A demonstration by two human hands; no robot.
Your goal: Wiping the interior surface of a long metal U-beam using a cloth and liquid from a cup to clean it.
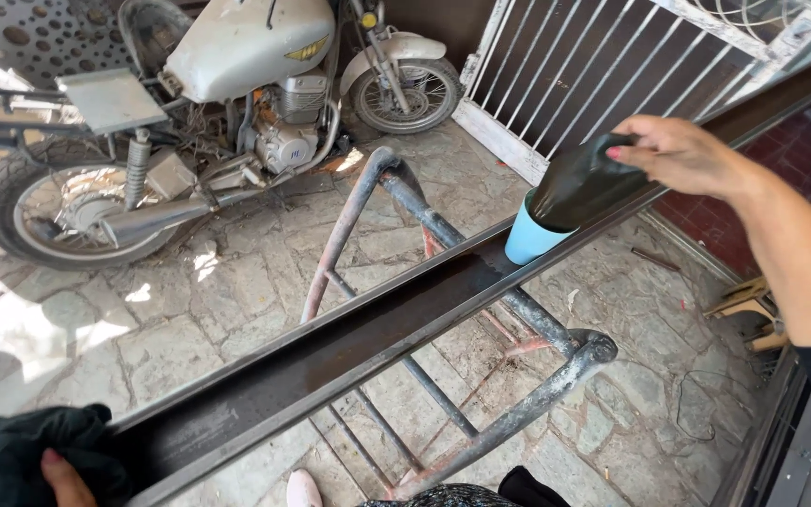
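The right hand (678, 155), closed, presses a dark cloth over a blue cup (529, 239) on the steel bar (349, 343). The left hand (63, 474) grips a dark rag (21, 455) at the lower-left end. The bar's middle looks dark and wet; its lower left looks duller.

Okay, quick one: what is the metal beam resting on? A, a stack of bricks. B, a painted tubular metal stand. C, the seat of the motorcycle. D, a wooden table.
B: the long dark metal beam lies across a tubular metal stand with worn paint, over the stone floor; the motorcycle stands apart behind it.
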